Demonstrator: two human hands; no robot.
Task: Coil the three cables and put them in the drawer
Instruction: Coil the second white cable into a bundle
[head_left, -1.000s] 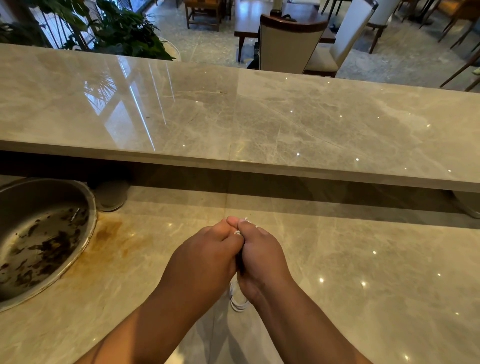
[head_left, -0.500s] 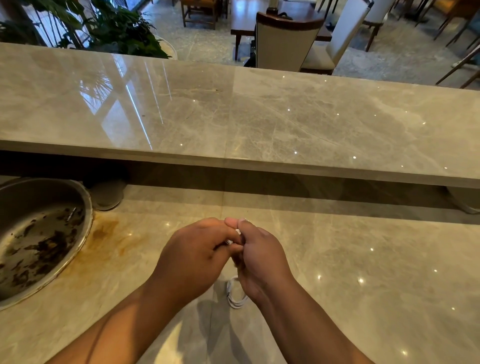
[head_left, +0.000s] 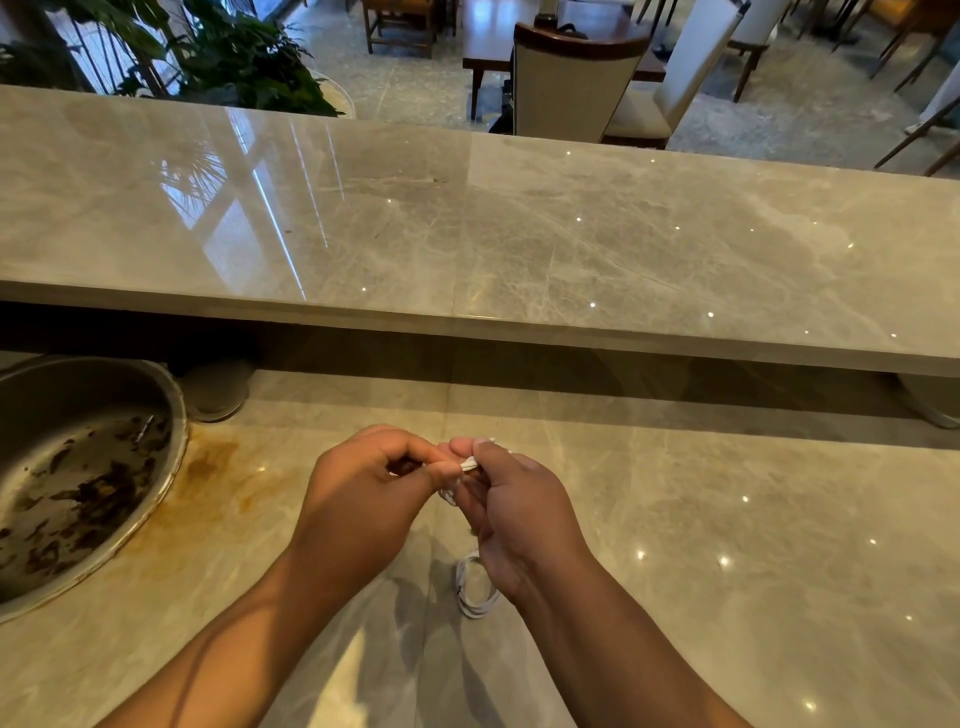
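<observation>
Both hands are raised over the lower counter (head_left: 727, 571), near its middle, fingertips meeting.

1. Left hand (head_left: 363, 499): fingers curled inward, thumb and forefinger pinching a short white section of the white cable (head_left: 474, 592) where the hands meet.
2. Right hand (head_left: 519, 514): thumb pressed down on the same white section, remaining fingers curled beneath it and grasping the cable.
3. Cable position: a few strands show between the two palms. The coiled loops emerge below the heel of the right hand, just above the counter surface. The right wrist covers the upper part of the coil. It cannot be determined whether the loops rest on the counter or hang clear of it.

Surroundings:
- A round metal basin (head_left: 78, 467) is set into the counter at the left, well apart from the hands. Its floor carries dark residue.
- A brown stain (head_left: 218, 467) spreads over the stone beside the basin rim, between basin and left hand.
- A raised marble ledge (head_left: 571, 234) runs the full width beyond the hands, overhanging a dark gap.
- A pale round base (head_left: 218, 389) stands under the ledge, beside the basin.
- Beyond the ledge: a leafy plant (head_left: 234, 57) at the left, an upholstered chair (head_left: 571, 88) with a dark wooden top rail at the centre, a wooden table (head_left: 493, 31) behind it
</observation>
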